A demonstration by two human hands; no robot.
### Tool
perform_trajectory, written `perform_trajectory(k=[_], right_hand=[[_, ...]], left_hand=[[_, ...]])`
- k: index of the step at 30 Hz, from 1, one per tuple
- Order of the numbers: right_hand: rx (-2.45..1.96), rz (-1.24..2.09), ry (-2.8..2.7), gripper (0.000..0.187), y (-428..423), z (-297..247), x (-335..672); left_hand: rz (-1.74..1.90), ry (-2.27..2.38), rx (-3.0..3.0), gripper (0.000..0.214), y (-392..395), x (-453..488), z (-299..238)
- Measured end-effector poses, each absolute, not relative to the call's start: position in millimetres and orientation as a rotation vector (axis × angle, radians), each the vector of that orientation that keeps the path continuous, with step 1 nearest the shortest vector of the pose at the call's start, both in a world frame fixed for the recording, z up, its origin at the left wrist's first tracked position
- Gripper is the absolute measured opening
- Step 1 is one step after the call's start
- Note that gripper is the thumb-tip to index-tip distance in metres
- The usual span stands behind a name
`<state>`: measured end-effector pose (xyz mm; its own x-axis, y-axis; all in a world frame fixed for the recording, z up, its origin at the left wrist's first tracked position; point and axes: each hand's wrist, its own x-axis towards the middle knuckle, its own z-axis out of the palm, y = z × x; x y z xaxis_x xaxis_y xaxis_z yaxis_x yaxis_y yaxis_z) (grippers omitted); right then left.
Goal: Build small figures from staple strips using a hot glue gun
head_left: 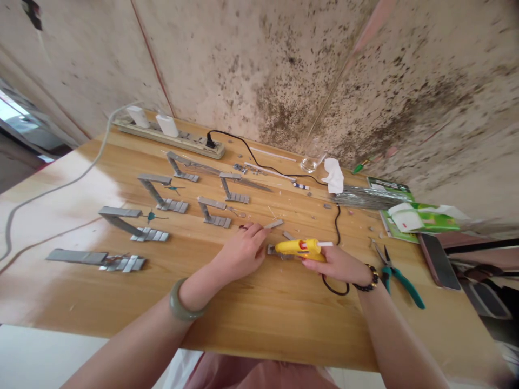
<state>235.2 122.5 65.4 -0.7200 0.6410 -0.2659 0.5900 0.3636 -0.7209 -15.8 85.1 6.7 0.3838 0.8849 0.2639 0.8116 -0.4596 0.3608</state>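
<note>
My right hand grips a yellow glue gun, with a white glue stick poking out of its back. The nozzle points left, over a small grey slatted piece on the table, partly hidden by the gun. My left hand has its fingers curled, and a short grey strip sticks out from the fingertips; the grip itself is mostly hidden. Another grey strip lies just behind the gun. Left of my hands stand several grey angled stands on slatted bases, including one stand with a small blue figure.
Teal-handled pliers and a phone lie right. Behind them are a tissue pack and a wire bundle. A glass stands near the stained wall. A power strip sits back left; cords cross the wooden table.
</note>
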Motion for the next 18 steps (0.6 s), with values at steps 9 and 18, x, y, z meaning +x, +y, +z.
perform_trajectory(k=[9, 18], right_hand=[[-1.119, 1.288, -2.564, 0.04, 125, 63, 235], [-1.061, 1.348, -2.562, 0.04, 124, 56, 239]], left_hand=[[0.382, 1.489, 2.389, 0.02, 87, -16, 7], [0.374, 1.478, 2.393, 0.014, 88, -15, 10]])
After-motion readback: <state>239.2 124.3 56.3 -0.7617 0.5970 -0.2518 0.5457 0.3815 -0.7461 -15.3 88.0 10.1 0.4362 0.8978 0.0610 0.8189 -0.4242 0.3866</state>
